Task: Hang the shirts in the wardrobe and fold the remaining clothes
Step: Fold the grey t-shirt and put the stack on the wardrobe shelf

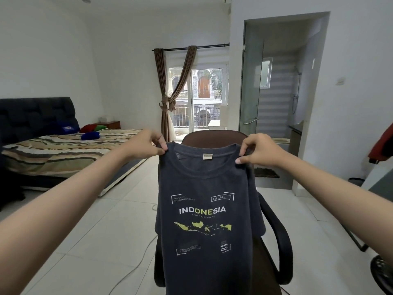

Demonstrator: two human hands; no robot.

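A dark grey T-shirt (pixel 204 235) with an "INDONESIA" print and a yellow map hangs in front of me, its front facing me. My left hand (pixel 146 144) pinches its left shoulder by the collar. My right hand (pixel 258 151) pinches the right shoulder. The shirt hangs straight down over a brown office chair (pixel 274 231) that stands behind it. On the bed lie blue (pixel 90 135), red (pixel 88 127) and green (pixel 100 127) clothes. No wardrobe and no hanger are in view.
A bed (pixel 63 150) with a striped sheet and a dark headboard stands at the left. A glass balcony door with a tied curtain (pixel 170 99) is straight ahead. An open bathroom doorway (pixel 276 107) is at the right. A red garment (pixel 382 143) hangs at the right edge. A white cable (pixel 136 265) runs across the tiled floor.
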